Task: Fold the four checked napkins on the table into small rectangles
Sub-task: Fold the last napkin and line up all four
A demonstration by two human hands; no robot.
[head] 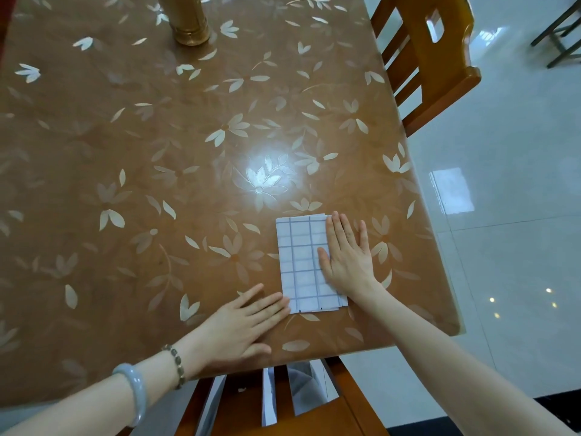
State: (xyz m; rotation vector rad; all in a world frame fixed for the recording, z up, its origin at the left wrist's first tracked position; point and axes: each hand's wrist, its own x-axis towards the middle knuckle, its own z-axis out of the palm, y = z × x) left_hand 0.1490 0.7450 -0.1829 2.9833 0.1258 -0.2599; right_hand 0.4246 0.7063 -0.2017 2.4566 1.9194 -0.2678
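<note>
The folded checked napkin (301, 262) is lying as a small rectangle near the front right corner of the table (141, 158). Thin layers are peeking out along its near edge. The right hand (345, 262) is pressing flat on its right side, fingers straight. The left hand (242, 325) is lying flat on the table, fingertips touching the napkin's near left corner. The flowered tabletop is stretching wide to the left. 1 wooden chair (434, 73) is standing by the right edge.

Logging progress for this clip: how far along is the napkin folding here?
Done: the checked napkins lie as one small folded rectangle; layered edges suggest a stack, count unclear. In hand: the right hand presses flat on it, while the left hand lies flat, fingertips at its near corner. Left: no unfolded napkin shows on the table, so probably only final tidying.
</note>
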